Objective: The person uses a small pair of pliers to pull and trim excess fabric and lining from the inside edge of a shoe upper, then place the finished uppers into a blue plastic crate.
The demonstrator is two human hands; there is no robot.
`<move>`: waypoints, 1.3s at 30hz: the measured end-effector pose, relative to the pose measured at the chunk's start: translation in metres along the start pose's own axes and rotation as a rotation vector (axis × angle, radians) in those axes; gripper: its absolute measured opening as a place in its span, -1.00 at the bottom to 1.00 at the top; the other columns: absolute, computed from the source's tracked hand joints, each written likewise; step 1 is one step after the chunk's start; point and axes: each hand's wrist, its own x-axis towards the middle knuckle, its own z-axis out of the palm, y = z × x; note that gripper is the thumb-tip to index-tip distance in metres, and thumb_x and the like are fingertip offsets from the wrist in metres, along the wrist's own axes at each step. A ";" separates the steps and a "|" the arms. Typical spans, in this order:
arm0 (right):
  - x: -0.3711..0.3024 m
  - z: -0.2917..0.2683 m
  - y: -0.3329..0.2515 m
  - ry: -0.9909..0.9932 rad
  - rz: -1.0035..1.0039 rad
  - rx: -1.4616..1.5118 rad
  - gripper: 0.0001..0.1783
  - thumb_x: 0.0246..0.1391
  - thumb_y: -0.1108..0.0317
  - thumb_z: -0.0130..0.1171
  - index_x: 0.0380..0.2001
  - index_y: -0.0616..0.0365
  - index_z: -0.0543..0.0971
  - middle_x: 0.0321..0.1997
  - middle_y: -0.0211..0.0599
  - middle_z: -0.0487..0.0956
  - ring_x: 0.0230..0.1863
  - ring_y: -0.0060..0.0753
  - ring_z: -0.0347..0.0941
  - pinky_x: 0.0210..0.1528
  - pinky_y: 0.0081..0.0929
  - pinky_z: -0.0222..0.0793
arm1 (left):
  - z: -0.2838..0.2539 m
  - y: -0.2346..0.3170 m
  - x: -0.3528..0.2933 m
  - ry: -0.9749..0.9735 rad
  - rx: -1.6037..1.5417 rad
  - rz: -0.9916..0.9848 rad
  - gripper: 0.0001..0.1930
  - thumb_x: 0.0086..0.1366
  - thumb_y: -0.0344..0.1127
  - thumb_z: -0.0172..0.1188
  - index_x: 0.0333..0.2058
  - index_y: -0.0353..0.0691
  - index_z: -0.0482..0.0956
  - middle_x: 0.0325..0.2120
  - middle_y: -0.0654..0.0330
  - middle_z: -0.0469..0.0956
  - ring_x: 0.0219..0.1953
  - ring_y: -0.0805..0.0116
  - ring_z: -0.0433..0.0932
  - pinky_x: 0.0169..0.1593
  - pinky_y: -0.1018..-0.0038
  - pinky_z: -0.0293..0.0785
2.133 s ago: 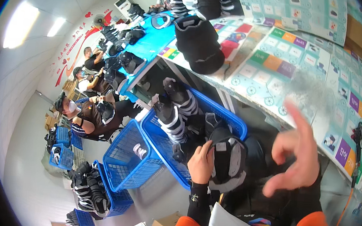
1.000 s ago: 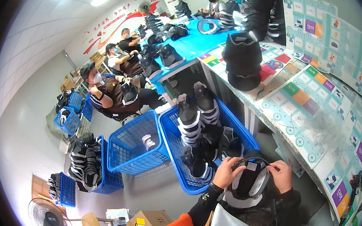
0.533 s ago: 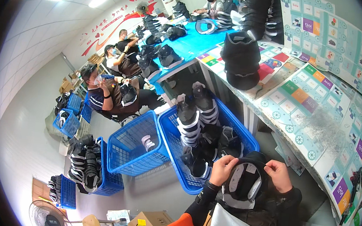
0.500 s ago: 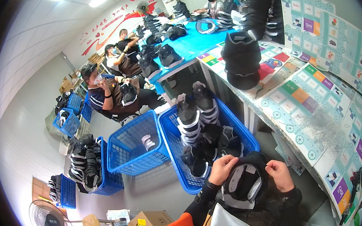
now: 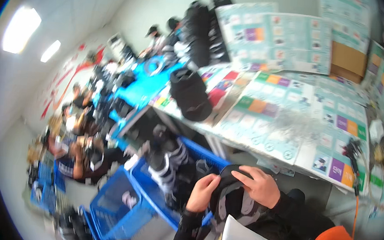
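Low in front of me, a black cap (image 5: 238, 202) is tipped so that its inside and grey-white inner band show. My left hand (image 5: 201, 194) pinches its edge on the left. Over the cap's top edge lies my right hand (image 5: 261, 188), fingers stretched out and apart, touching the fabric; its thumb is hidden. Just beyond, a blue plastic basket (image 5: 212, 153) holds several stacked dark caps (image 5: 162, 170) with light bands, smeared by motion. A tall stack of black caps (image 5: 189, 94) stands on the table edge.
A worktable (image 5: 287, 124) covered with printed sheets runs along the right, with a cable tool (image 5: 353, 157) and orange cord (image 5: 355, 216) at its end. Another blue basket (image 5: 118, 209) stands at left. Several people sit working beside a blue-covered table (image 5: 142, 86).
My view has swung to the right, blurring the scene. The right hand has gone from pinching the cap's right edge to stretched fingers over its top; the left still grips it.
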 end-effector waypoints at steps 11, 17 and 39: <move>-0.002 -0.014 0.019 0.518 0.548 0.515 -0.61 0.41 0.19 0.13 0.15 0.20 0.53 -0.22 0.09 0.66 -0.26 -0.05 0.65 -0.15 -0.27 0.52 | 0.030 0.031 0.051 -0.115 0.278 0.361 -0.53 0.54 -0.29 0.05 0.32 -0.38 0.36 0.18 -0.05 0.53 0.15 0.17 0.56 0.27 0.26 0.44; -0.040 -0.009 0.044 0.534 0.576 0.336 -0.64 0.29 0.10 0.21 -0.10 0.20 0.59 -0.30 0.15 0.64 -0.20 0.28 0.59 -0.16 0.02 0.51 | 0.054 0.028 0.076 -0.268 0.325 0.394 -0.54 0.54 -0.27 0.07 0.30 -0.38 0.39 0.16 -0.02 0.55 0.14 0.20 0.57 0.28 0.29 0.45; -0.129 -0.153 0.086 0.171 1.089 0.455 -0.46 0.43 -0.04 -0.04 -0.23 0.25 0.67 -0.42 -0.16 0.72 -0.43 -0.21 0.68 -0.23 -0.17 0.56 | 0.243 0.066 0.183 -0.437 -0.355 0.230 -0.55 0.48 -0.33 0.14 0.27 -0.38 0.45 0.17 0.11 0.54 0.18 0.33 0.51 0.27 0.40 0.38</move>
